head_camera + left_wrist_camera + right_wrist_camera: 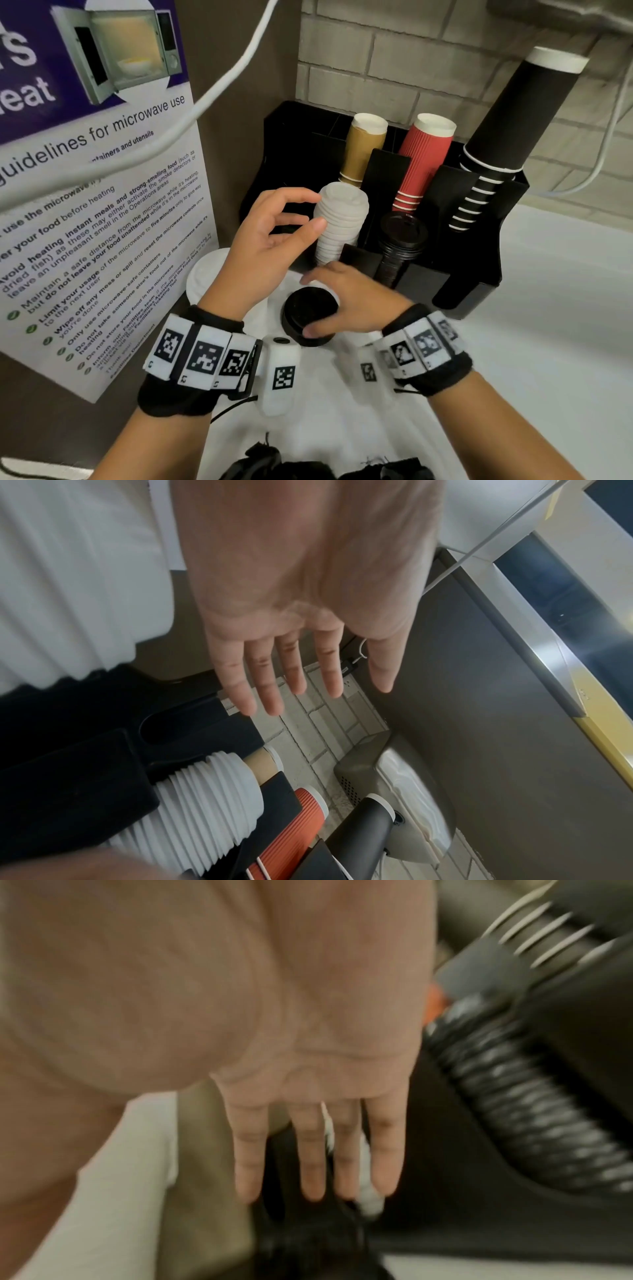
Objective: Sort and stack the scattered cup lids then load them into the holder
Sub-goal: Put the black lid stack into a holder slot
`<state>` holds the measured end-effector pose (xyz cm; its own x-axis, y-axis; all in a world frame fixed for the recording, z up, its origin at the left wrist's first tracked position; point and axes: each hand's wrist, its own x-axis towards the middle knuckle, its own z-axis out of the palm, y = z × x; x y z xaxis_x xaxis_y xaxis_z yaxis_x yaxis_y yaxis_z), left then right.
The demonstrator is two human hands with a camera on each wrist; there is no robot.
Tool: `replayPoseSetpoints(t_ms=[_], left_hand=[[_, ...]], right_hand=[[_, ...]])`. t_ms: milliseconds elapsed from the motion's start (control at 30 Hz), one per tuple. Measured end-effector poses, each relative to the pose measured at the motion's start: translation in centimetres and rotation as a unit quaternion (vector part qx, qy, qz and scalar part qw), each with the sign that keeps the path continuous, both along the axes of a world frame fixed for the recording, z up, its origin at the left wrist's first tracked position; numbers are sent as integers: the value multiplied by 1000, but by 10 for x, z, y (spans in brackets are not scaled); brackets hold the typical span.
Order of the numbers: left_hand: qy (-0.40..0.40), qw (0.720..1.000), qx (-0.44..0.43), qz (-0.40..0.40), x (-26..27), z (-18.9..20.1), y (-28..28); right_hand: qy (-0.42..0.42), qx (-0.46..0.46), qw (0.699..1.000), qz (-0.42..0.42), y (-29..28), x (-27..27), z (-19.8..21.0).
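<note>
A tall stack of white lids (pixel 342 219) stands in the front left slot of the black holder (pixel 479 274). My left hand (pixel 317 210) is beside it, fingers loose, thumb and index tip at the stack's side, gripping nothing. In the left wrist view the left hand (pixel 301 669) is flat, with the white lids (pixel 212 804) below it. A short stack of black lids (pixel 294 318) sits on the white counter. My right hand (pixel 308 305) spans it with straight fingers (pixel 311 1164). More black lids (pixel 402 236) fill the neighbouring slot.
Gold cups (pixel 363 147), red cups (pixel 424 154) and black cups (pixel 513 120) lean in the holder's rear slots. A loose white lid (pixel 205 274) lies on the counter by the microwave poster (pixel 102 205). A white cable (pixel 219 85) crosses overhead. Brick wall behind.
</note>
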<state>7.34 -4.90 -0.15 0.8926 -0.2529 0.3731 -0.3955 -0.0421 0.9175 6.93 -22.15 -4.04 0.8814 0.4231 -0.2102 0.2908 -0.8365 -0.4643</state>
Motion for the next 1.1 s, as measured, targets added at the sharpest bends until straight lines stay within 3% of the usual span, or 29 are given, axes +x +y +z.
replayPoseSetpoints(t_ms=[67,133,333,467,567,667,767,900,1100], left_hand=[[0,1000,0,-6,-2,-1,1],[2,1000,-1,-11,-3,-1,2],[0,1000,-6,-9,-3,3,2],[0,1000,-14,-10,-5,3,2],[4,1000,-5,-12,-5,2,3],[29,997,48,-58,-5,0,2],[52,985,104,-125,-8,-4,-3],[76,983,61,-157,-13,-6,-11],[81,983,36,-161,-14,-7,-9]], right_hand=[[14,-93,996,1,15,1,-18],[13,-131,991,-2,23,3,-28],[30,-105,993,-35,22,8,-35],[45,-3,995,-91,2,9,-21],[8,132,985,-109,-15,3,-2],[-5,307,944,-123,-25,-11,18],[-7,402,908,-116,-29,-24,34],[11,468,878,-101,-31,-34,42],[1,477,873,-103,-35,-38,38]])
